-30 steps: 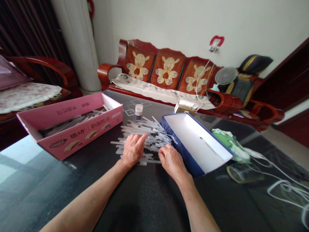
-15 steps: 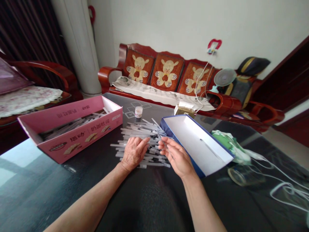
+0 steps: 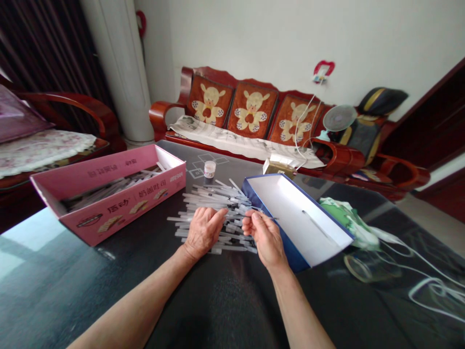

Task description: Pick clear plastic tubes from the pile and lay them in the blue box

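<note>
The right hand [image 3: 265, 237] is pinched narrow, thumb against fingertips, holding one thin plastic stick [image 3: 271, 218] that points right, over the near wall of the blue-and-white box [image 3: 298, 218] just beside the hand. Half a second earlier the same hand was more open, with its fingers apart and the stick slanting down across the pile. It has now closed and risen slightly, and the stick lies flatter.

The left hand [image 3: 203, 232] lies palm down and open on the near edge of the loose pile of plastic sticks [image 3: 218, 194], much as before. The pile sits on the dark glass bench [image 3: 218, 300] between the hands and the pink box [image 3: 123, 208], which holds more sticks and stands left of the left hand. A small white jar [image 3: 209, 168] stands just beyond the pile, in the same spot as earlier. The blue-and-white box is empty of sticks as far as can be seen.
</note>
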Demonstrator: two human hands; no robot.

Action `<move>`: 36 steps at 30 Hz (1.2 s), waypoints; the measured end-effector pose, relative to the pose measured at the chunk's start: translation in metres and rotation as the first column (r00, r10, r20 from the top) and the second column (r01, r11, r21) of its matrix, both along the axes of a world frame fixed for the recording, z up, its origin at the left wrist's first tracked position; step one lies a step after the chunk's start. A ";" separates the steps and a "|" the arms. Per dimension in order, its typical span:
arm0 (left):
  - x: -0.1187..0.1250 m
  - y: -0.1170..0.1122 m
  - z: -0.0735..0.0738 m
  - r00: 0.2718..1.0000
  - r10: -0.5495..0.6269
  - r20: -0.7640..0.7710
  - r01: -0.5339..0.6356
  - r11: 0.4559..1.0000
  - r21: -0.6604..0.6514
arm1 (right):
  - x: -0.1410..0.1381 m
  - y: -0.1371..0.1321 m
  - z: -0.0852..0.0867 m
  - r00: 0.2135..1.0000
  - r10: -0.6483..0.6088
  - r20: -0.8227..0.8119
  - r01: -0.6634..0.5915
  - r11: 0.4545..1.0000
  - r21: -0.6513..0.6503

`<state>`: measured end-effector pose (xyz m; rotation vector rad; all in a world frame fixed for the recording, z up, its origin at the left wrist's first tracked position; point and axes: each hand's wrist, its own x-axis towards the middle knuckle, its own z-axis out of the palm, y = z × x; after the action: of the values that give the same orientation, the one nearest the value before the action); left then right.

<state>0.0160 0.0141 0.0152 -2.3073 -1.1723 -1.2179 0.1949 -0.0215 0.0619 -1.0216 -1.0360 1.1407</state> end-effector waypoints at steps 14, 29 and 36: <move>0.002 -0.010 0.010 0.998 0.044 -0.036 -0.045 0.999 -0.017 | -0.014 -0.002 -0.006 0.998 0.054 0.026 -0.052 0.997 -0.060; 0.004 -0.007 0.005 0.995 -0.031 -0.092 0.032 0.999 0.007 | -0.032 0.002 -0.025 0.921 -0.299 -0.251 0.256 0.948 -0.191; 0.003 -0.007 0.004 0.997 -0.015 -0.078 0.017 1.000 0.025 | -0.046 -0.011 -0.029 0.918 -0.239 0.316 0.213 0.970 0.113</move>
<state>0.0194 0.0071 0.0191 -2.3275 -1.1067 -1.1310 0.1491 -0.0320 0.0331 -1.2617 -1.1775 0.7502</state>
